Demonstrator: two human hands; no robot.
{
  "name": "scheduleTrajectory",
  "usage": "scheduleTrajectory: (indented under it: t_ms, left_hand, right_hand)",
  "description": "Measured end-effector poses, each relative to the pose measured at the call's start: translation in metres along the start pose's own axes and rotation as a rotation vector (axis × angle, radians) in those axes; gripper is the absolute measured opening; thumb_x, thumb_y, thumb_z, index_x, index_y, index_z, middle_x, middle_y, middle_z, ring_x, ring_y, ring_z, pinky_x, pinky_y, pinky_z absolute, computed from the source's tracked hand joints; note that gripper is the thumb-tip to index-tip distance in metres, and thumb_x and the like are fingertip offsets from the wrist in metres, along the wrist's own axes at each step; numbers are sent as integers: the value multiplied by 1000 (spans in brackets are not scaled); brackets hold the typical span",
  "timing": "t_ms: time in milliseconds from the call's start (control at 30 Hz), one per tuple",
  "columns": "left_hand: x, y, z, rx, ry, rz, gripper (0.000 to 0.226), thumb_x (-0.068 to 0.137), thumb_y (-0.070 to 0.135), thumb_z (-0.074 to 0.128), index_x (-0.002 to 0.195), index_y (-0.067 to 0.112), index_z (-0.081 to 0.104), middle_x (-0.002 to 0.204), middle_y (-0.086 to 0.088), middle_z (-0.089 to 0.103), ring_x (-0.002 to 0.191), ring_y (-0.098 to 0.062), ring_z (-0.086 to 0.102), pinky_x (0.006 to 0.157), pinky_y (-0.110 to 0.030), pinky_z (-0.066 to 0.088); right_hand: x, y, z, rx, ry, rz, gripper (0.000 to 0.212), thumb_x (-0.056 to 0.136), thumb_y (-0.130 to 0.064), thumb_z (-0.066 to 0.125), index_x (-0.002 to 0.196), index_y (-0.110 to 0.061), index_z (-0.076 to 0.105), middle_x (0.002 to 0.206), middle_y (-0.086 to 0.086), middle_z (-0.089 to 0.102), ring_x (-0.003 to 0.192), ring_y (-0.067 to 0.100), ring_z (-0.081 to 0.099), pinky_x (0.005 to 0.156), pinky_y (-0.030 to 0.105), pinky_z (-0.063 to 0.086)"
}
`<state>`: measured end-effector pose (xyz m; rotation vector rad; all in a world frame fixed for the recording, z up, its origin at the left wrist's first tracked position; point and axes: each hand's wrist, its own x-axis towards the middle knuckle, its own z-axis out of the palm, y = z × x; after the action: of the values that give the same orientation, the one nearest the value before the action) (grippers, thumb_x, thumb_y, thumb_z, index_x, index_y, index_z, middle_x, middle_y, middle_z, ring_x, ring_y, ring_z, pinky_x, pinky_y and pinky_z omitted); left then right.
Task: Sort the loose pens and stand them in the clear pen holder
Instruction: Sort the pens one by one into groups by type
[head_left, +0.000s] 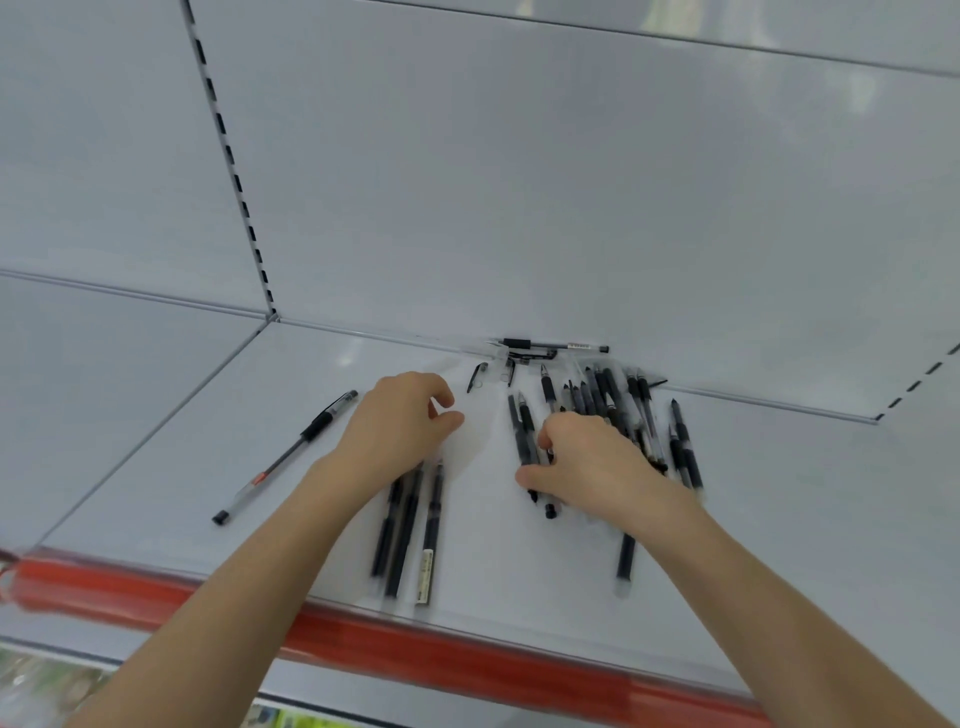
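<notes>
Down on the smooth, matte grey shelf (779, 519), edged in front with a glossy red strip (467, 644). Behind it, a flat pale back panel (519, 208) and a slotted metal upright (228, 156) with a column of dark notches.

Over to the left hand (400, 426): knuckles up, fingers loosely curled, thumb and forefinger close together, palm lying over the top ends of three dark pens (410, 525). Slim round barrels, side by side, blurred toward the shelf's front edge, one with a pale label near its end. Actually gripped or only covered? Cannot tell from here.

Well off to the left, alone and slanted: a clear-barrelled pen (285, 457) with black cap, black rubbery grip and a small red band.

Now the right hand (592, 462): clawed down, fingers and thumb curled round part of the heap of pens (602, 395). Black ribbed grips, see-through bodies, pointed tips fanned toward the back wall, crossing and touching one another. Poking out from under the right wrist, one more dark barrel with a frosted end (626, 561).

Flat against the back wall, lying crosswise: a clear stick pen (550, 345) with a black grip. Just in front of it, small clear pieces with dark clips (480, 374), too small and faint to tell apart.
</notes>
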<state>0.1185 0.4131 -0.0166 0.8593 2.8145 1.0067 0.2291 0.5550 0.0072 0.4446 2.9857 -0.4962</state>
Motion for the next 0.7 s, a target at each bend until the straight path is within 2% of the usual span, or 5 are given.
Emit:
scheduleTrajectory:
  t_ms: [167, 233, 333, 567, 700]
  left_hand:
    - [33, 10, -1, 28, 5, 19, 17, 84, 18, 59, 94, 6, 66, 96, -9, 64, 96, -26, 57, 82, -30, 43]
    - [46, 15, 4, 44, 15, 42, 19, 85, 15, 58, 96, 2, 64, 101, -13, 63, 97, -28, 56, 81, -31, 42]
    - [61, 19, 12, 80, -27, 55, 26, 88, 19, 57, 104, -1, 60, 106, -16, 62, 100, -30, 55, 80, -30, 42]
    - [72, 26, 22, 234, -159, 87, 16, 88, 9, 50, 99, 1, 60, 111, -19, 61, 102, -33, 57, 84, -35, 45]
    - [66, 27, 17, 53, -134, 68, 29, 86, 4, 50, 114, 6, 59, 112, -14, 61, 96, -27, 58, 80, -27, 45]
  right_hand:
    - [-7, 6, 3, 197, -3, 9, 40, 86, -19, 57, 105, 16, 54, 89, 30, 65, 69, 38, 63, 57, 38, 49]
    - [-10, 13, 0, 274, 51, 33, 30, 89, -20, 53, 97, 8, 56, 69, 15, 64, 55, 22, 57, 54, 27, 45]
    - [-17, 25, -6, 336, 152, 63, 8, 91, -23, 50, 89, -15, 53, 61, -6, 54, 65, 17, 63, 56, 19, 44]
    - [-31, 42, -8, 513, 211, 46, 9, 88, -18, 52, 95, -23, 49, 68, 0, 66, 51, -1, 58, 44, 12, 42]
    - [-36, 44, -8, 572, 278, 29, 19, 84, -16, 53, 100, -26, 49, 66, 1, 64, 60, 10, 59, 53, 10, 43]
